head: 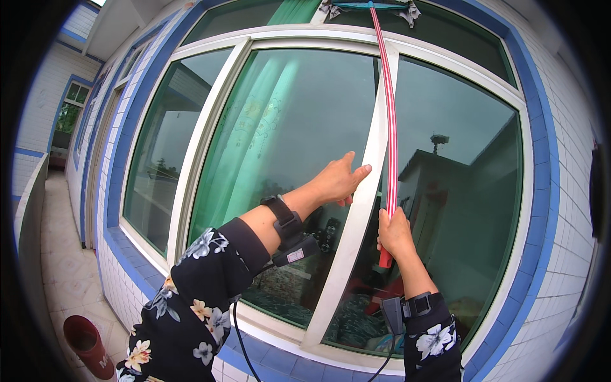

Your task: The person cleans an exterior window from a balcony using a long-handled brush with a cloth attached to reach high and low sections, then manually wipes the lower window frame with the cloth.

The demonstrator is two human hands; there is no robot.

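My right hand [395, 233] grips the lower end of a red-and-white striped pole [390, 124], just above its red end cap. The pole runs up across the window frame to a blue mop head [370, 5] with a grey cloth around it, against the upper pane. My left hand [340, 179] is off the pole, fingers apart, in front of the middle glass pane [315, 110] and beside the white upright [334, 267] of the sliding window. Nothing is in it. Whether its fingertips touch the frame I cannot tell.
Blue tiles [542, 157] border the window, with a blue-tiled sill [281, 358] below. A dark red bucket [88, 346] stands on the floor at lower left. A tiled walkway [64, 229] runs off beside a low wall [31, 205]. Behind the glass hangs a green curtain [253, 129].
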